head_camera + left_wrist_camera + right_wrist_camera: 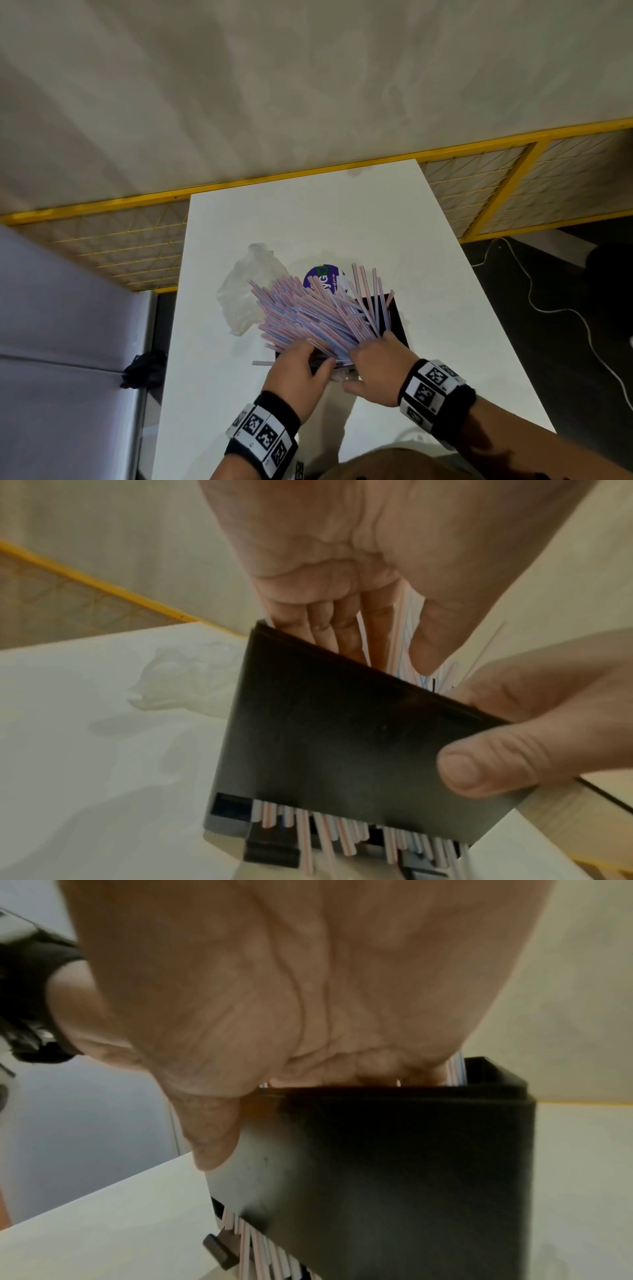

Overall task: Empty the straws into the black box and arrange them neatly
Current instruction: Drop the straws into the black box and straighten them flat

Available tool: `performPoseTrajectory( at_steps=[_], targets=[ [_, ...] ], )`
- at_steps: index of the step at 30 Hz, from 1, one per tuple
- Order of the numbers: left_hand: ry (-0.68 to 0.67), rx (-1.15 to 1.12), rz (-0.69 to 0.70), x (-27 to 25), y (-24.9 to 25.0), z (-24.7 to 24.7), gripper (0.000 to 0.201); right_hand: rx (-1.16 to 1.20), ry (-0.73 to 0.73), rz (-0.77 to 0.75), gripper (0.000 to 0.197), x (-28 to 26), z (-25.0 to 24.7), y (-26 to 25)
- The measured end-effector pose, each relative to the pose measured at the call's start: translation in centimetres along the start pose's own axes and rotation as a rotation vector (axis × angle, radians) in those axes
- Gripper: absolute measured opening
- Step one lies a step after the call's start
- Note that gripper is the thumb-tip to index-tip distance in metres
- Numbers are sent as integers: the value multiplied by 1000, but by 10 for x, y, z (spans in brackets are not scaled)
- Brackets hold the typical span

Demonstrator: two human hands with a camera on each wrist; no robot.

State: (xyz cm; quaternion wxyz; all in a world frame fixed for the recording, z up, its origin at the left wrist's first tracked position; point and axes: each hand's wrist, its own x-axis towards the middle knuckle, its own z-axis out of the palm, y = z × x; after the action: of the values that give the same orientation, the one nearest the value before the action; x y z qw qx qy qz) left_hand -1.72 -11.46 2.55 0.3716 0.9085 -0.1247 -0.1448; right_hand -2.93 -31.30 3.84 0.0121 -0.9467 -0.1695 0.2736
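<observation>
Black box [397,318] mostly buried under straws [308,315], only far right corner shows in head view. Left hand [298,371] fingertips lost among straws; right hand [376,363] fingers hidden inside box in right wrist view. Purple label [323,278] partly covered, text unreadable. Left wrist view cuts off straw ends at bottom edge, blurred

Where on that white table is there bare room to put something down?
The far end of the table, beyond the plastic bag and purple label, is bare; so is the right strip beside the black box. Around the straws and both hands it is crowded.
</observation>
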Motion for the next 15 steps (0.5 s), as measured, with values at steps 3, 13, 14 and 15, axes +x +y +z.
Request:
performPoseTrajectory(
  at_steps=[3, 13, 14, 15],
  targets=[
    [-27, 154, 44, -2, 1, 1, 14, 66, -50, 6, 51, 9, -1, 3],
    [-182, 419, 43, 2, 7, 8, 30, 186, -240, 44, 52, 26, 0, 12],
    [-188, 421, 47, 2, 7, 8, 29, 194, -246, 44, 53, 27, -1, 12],
    [-194, 422, 50, 2, 7, 7, 28, 208, -253, 43, 54, 28, -1, 13]
  ],
)
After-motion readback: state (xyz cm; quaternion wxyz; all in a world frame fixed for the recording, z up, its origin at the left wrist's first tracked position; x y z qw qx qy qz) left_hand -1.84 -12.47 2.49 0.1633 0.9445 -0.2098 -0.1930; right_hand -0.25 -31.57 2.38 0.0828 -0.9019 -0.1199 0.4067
